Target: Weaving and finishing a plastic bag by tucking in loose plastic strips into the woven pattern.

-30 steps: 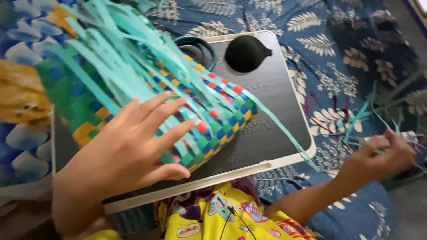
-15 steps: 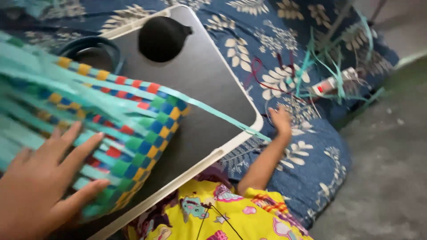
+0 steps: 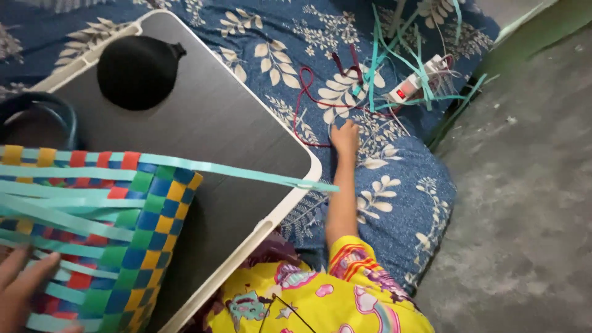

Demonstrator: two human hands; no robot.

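The half-woven basket (image 3: pixel 92 240) fills the lower left of the frame, a checker of blue, green, yellow and red bands with loose teal strips (image 3: pixel 246 174) running off it; 1 long strip reaches right past the table edge toward the middle of the frame. It lies on its side on the dark lap table (image 3: pixel 216 123), probably so the unfinished side faces the person.

The left hand (image 3: pixel 24 290) sits at the bottom left corner, fingers spread and laid flat against the basket's side, pressing rather than gripping, which seems to keep the weave steady on the table. Only part of the hand is in the frame.

The right hand (image 3: pixel 344 137) is stretched well away, in the middle of the frame, resting palm down on the blue flowered cloth (image 3: pixel 394 191) just beside a red cord (image 3: pixel 302 111). It looks open and flat with nothing in it, though the fingers are small here and I cannot tell for sure.

Further out, in the upper right, a bundle of spare teal strips (image 3: pixel 401 55) lies across a white power strip (image 3: pixel 419 80). On the table's upper left sits a round black object (image 3: pixel 137 71), and a dark ring (image 3: pixel 43 114) shows at the left edge. Grey floor (image 3: pixel 524 203) takes the right side, and the yellow printed clothing (image 3: pixel 320 302) fills the bottom.
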